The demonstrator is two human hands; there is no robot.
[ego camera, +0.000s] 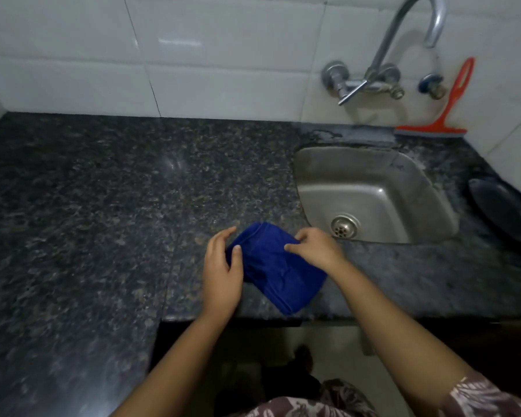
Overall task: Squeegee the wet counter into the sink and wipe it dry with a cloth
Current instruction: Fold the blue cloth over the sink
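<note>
Blue cloth (278, 267) pinched by left hand (221, 272) and right hand (315, 246) beside sink (373, 179), squeegee (447, 112) against wall.

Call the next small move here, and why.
Probably finish folding the blue cloth into a pad: left hand and right hand both hold its edges, and the squeegee leans against the wall behind the sink, so wiping likely comes next.

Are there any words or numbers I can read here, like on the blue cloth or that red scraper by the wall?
None: no words, numbers or signs can be read anywhere.
The blue cloth, red squeegee, tap, sink and wall tiles show no lettering.
</note>
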